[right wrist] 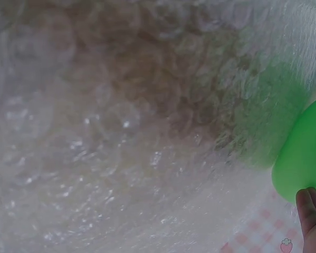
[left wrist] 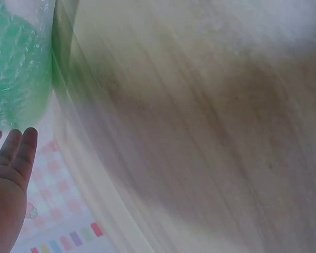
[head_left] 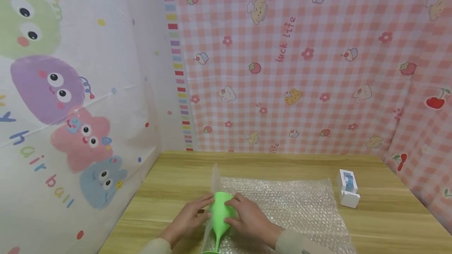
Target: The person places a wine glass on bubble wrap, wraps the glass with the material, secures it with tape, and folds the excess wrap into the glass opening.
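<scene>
A bright green wine glass (head_left: 222,211) lies along the left part of a bubble wrap sheet (head_left: 293,199), its stem pointing toward me. The sheet's left edge stands up beside the bowl. My left hand (head_left: 188,216) presses that raised edge against the glass from the left. Green shows through the wrap (left wrist: 21,68) in the left wrist view, with straight fingers (left wrist: 25,153) just below it. From the other side, my right hand (head_left: 250,216) holds the bowl, fingers on top and thumb lower down. The right wrist view shows the bare green bowl (right wrist: 305,158) above the fingertips (right wrist: 305,203).
A white tape dispenser (head_left: 348,189) with a blue roll stands at the right on the wooden table (head_left: 265,164). Behind the table hangs a pink checked cloth (head_left: 282,89). A white cartoon-printed cloth (head_left: 123,69) covers the left side.
</scene>
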`<state>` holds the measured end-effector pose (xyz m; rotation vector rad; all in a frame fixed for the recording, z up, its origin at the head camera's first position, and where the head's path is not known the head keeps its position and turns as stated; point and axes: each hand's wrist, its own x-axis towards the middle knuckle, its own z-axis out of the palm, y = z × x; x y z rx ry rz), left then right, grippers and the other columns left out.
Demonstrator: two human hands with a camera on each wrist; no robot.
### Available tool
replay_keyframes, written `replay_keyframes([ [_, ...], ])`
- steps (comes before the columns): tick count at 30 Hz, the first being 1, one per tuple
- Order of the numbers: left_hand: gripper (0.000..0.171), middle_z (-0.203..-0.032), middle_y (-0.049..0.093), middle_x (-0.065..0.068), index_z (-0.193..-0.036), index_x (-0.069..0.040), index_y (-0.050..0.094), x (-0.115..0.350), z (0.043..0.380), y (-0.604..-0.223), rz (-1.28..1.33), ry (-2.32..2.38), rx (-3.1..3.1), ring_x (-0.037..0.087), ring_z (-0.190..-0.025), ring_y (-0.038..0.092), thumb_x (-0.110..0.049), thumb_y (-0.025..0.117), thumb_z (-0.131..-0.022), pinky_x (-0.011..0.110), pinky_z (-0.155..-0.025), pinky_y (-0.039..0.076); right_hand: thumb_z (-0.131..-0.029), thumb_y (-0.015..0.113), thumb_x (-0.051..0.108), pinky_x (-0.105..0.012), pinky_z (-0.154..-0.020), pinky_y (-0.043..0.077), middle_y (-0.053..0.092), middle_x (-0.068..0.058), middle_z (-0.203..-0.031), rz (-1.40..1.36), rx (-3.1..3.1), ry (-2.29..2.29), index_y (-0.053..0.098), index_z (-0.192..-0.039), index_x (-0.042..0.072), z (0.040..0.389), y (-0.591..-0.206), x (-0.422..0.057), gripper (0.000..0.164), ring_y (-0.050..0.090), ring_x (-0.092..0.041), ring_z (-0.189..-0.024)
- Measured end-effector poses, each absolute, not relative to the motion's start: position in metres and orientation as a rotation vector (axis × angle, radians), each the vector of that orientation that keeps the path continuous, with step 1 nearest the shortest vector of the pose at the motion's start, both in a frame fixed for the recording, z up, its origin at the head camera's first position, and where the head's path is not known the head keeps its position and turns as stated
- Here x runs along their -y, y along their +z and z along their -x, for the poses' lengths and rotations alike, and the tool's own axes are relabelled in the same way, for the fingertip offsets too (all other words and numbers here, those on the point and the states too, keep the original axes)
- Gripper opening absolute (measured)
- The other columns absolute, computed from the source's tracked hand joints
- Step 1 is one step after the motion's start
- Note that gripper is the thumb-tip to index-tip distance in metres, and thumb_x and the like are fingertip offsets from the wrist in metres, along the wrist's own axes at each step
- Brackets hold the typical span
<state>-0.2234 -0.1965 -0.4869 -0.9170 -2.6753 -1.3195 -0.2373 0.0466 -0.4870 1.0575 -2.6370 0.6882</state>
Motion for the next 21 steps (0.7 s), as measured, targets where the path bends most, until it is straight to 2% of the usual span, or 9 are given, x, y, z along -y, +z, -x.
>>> replay_keyframes([
  [9, 0.046, -0.148, 0.039, 0.029, -0.136, 0.01, 0.051, 0.189, 0.227, -0.484, 0.973, -1.177, 2.678, 0.045, -0.127, 0.048, -0.01, 0.061, -0.096, 0.049, -0.093, 0.052, -0.085, 0.076, 0.037, -0.027, -0.077, 0.054, 0.058, 0.002, -0.107, -1.039, 2.654, 0.754, 0.065, -0.121, 0.009, 0.234, -0.486, -0.054, 0.047, 0.06, -0.01, -0.087],
  [16, 0.045, -0.141, 0.048, 0.019, -0.134, 0.006, 0.055, 0.18, 0.231, -0.477, 0.966, -1.023, 2.722, 0.038, -0.124, 0.051, -0.012, 0.065, -0.095, 0.048, -0.094, 0.051, -0.083, 0.078, 0.037, -0.031, -0.075, 0.055, 0.059, 0.001, -0.103, -0.994, 2.669, 0.772, 0.066, -0.117, 0.009, 0.234, -0.489, -0.06, 0.045, 0.063, -0.015, -0.087],
  [21, 0.047, -0.14, 0.049, 0.02, -0.136, 0.005, 0.054, 0.175, 0.23, -0.472, 0.974, -1.014, 2.729, 0.04, -0.125, 0.05, -0.015, 0.065, -0.095, 0.049, -0.094, 0.051, -0.083, 0.078, 0.037, -0.03, -0.074, 0.055, 0.061, 0.0, -0.101, -0.978, 2.647, 0.792, 0.066, -0.115, 0.008, 0.233, -0.491, -0.065, 0.045, 0.064, -0.017, -0.086],
])
